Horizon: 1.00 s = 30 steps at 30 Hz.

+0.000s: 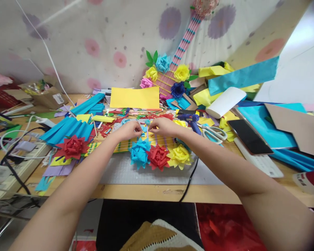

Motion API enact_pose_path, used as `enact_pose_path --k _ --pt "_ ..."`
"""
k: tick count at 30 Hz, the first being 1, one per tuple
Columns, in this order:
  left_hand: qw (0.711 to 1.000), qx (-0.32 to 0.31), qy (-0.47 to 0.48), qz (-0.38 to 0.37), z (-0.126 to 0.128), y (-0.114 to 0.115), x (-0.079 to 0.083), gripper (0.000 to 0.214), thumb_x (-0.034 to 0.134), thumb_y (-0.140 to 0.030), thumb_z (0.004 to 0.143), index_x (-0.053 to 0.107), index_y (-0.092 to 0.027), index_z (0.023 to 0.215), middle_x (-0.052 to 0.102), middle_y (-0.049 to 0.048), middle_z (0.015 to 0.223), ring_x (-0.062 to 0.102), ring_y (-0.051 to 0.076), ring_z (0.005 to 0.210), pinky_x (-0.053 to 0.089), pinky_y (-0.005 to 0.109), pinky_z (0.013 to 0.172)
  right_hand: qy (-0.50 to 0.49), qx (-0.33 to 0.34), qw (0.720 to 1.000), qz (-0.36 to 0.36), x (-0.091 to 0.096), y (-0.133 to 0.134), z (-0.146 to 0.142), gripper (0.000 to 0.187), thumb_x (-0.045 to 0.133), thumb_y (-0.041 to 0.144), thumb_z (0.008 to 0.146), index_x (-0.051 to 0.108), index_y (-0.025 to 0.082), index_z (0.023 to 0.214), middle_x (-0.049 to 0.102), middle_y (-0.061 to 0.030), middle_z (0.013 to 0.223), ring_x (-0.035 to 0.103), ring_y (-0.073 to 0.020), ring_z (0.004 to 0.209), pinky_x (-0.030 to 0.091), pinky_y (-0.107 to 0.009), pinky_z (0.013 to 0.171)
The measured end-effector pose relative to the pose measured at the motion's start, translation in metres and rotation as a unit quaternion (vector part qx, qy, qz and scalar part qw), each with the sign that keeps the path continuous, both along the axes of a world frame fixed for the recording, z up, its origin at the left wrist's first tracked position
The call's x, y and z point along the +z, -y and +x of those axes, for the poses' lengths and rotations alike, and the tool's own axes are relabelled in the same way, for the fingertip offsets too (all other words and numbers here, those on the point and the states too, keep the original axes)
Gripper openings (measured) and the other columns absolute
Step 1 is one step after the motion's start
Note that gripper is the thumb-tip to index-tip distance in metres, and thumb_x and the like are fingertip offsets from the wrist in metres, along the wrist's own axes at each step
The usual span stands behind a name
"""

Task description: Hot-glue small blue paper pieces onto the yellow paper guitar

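A flat yellow paper guitar with strings lies across the grey cutting mat [117, 172]. Along its near edge sit a blue paper flower [140, 153], a red paper flower [158, 157] and a yellow paper flower [179, 155]. My left hand [131, 130] is over the guitar's middle, fingertips pinched together. Facing it, my right hand [161, 127] is also pinched, a short gap away. Small light-blue paper bits [144, 129] show between the hands. What either pinch holds is too small to make out.
A blue glue gun [191, 121] and scissors [214, 134] lie right of my right hand, near a phone [248, 137]. Left are pleated blue paper [68, 130], a red paper flower [72, 147] and a power strip [18, 170]. A pink flowered guitar [183, 43] leans behind.
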State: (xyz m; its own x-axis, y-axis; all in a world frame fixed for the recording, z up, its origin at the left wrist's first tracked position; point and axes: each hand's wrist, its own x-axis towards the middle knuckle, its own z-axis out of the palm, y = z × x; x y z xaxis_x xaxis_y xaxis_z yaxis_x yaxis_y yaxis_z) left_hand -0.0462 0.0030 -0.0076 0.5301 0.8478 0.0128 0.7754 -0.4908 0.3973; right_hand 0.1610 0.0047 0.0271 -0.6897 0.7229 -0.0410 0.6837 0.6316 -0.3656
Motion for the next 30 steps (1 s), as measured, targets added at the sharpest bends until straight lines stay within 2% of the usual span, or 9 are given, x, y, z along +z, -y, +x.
enact_pose_path --k 6,15,24,30 --pt "1.000 0.007 -0.004 -0.012 0.001 0.001 0.004 0.021 0.052 -0.030 0.071 0.070 -0.017 0.071 0.069 0.0055 0.080 0.061 0.018 0.073 0.046 0.028 0.067 0.044 -0.010 0.999 0.006 -0.009 -0.003 -0.021 0.024 0.056 0.027 0.083 0.074 0.020 0.098 0.073 -0.0051 0.098 0.063 -0.0175 0.087 0.037 -0.024 0.067" --pt "1.000 -0.002 0.001 -0.022 0.001 -0.001 0.004 0.022 0.052 -0.029 0.069 0.070 -0.018 0.072 0.071 0.0039 0.080 0.061 0.017 0.073 0.046 0.026 0.067 0.094 -0.003 0.995 0.039 -0.015 -0.011 -0.025 0.024 0.055 0.030 0.085 0.075 0.020 0.094 0.072 -0.0063 0.095 0.061 -0.0180 0.084 0.032 -0.025 0.060" --pt "0.999 0.003 -0.007 -0.033 0.001 -0.001 0.006 0.022 0.054 -0.028 0.069 0.071 -0.016 0.075 0.070 0.0057 0.081 0.062 0.019 0.074 0.046 0.028 0.068 0.084 0.015 0.996 0.037 -0.013 -0.008 -0.027 0.024 0.053 0.026 0.084 0.074 0.020 0.092 0.072 -0.0053 0.095 0.060 -0.0179 0.086 0.032 -0.025 0.061" --pt "0.999 0.024 -0.001 -0.036 0.001 0.007 0.013 0.025 0.051 -0.027 0.072 0.072 -0.016 0.079 0.070 0.0063 0.084 0.061 0.019 0.074 0.047 0.030 0.072 0.064 0.029 0.996 0.055 -0.013 -0.005 -0.025 0.024 0.052 0.024 0.084 0.074 0.019 0.095 0.070 -0.0069 0.100 0.059 -0.0182 0.087 0.034 -0.026 0.064"
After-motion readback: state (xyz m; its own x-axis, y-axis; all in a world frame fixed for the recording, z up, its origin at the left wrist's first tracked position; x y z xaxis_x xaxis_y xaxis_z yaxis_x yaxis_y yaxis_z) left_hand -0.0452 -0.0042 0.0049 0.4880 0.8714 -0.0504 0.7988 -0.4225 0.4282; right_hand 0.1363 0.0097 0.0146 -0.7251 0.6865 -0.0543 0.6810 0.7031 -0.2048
